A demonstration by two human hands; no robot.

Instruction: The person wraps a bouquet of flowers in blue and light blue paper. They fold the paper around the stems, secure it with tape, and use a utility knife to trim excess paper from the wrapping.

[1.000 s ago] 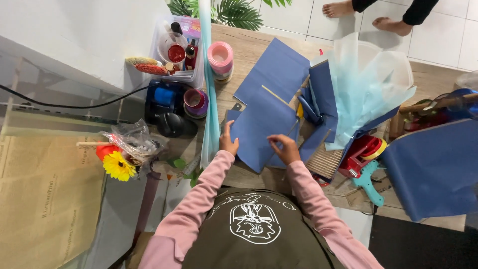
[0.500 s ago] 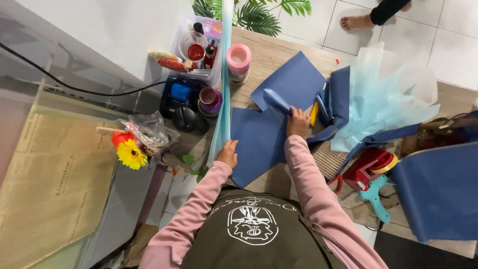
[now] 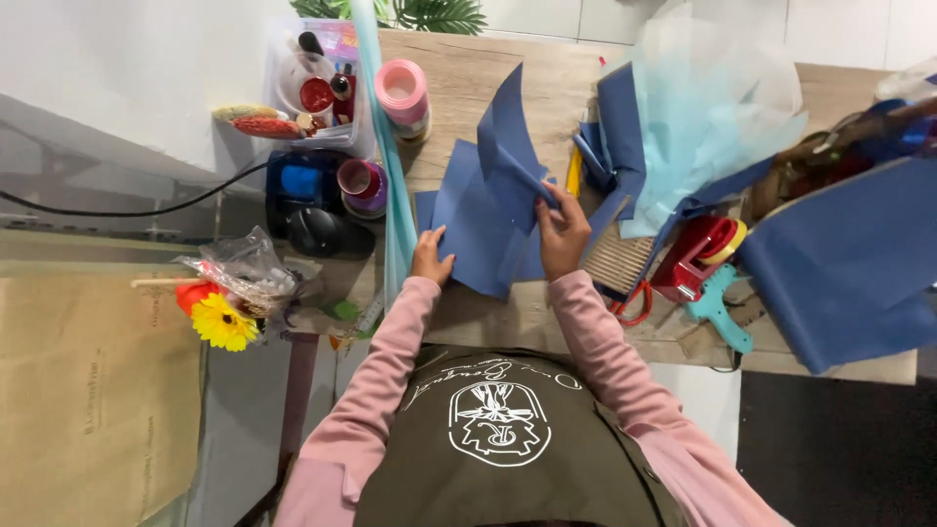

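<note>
— What is seen nearest the camera?

— A dark olive apron with a white printed emblem [image 3: 498,429] is worn over pink sleeves, and both arms are stretched forward onto the pale wooden worktop [image 3: 488,73].

— And how is the left hand placed?

— The left hand [image 3: 429,256] is laid flat, fingers spread, on the near left corner of a dark blue sheet of matte wrapping paper [image 3: 483,220]. Nothing is gripped; the sheet is only pressed down beneath it.

— The right hand?

— The right hand [image 3: 564,229] is closed on the same sheet, whose right edge is pinched between thumb and fingers. From that pinch a flap of the paper is raised upright, pointing away from the body. The sheet is thus spread between the two hands, just beyond the wrists.

— What is found beside them?

— A long pale turquoise roll [image 3: 383,156] is laid along the left edge of the sheet, just beside the left hand. To the right, a red tape dispenser [image 3: 698,256] and a teal glue gun [image 3: 717,307] are set near each other. At the left, off the worktop, a yellow artificial flower [image 3: 223,322] is seen.

— Farther away?

— A pink ribbon spool [image 3: 402,93] and a clear plastic box of small items [image 3: 312,83] are placed at the far left, and crumpled light blue tissue paper [image 3: 708,127] is piled at the far right.
</note>
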